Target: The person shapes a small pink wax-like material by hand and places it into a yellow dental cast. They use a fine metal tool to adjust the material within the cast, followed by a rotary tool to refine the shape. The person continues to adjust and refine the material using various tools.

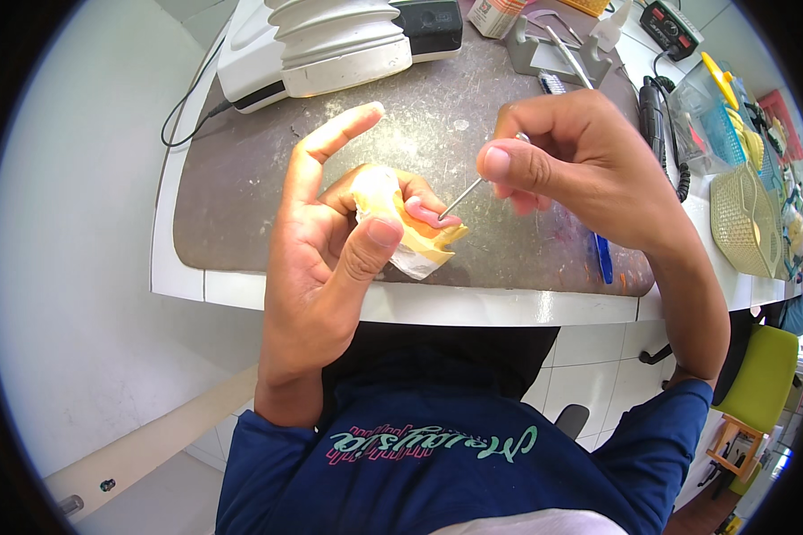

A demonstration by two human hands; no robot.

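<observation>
Head view shows your left hand [330, 241] clamped on a yellow plaster cast [401, 223] with a pink wax rim – thumb pressed on its front, index finger stretched free. Your right hand [580, 169] pinches a thin metal tool [464, 196] between thumb and fingers, its tip touching the pink rim. Both hover above the brown bench top [241, 196], near a white machine [321, 45] – a basket [745, 218] sits at the right

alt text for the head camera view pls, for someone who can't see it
A person's left hand holds a small yellow dental cast with pink wax on it, while the right hand pinches a thin metal tool whose tip touches the wax. Below them lies a brown worktop with a white machine at its far edge.
</observation>
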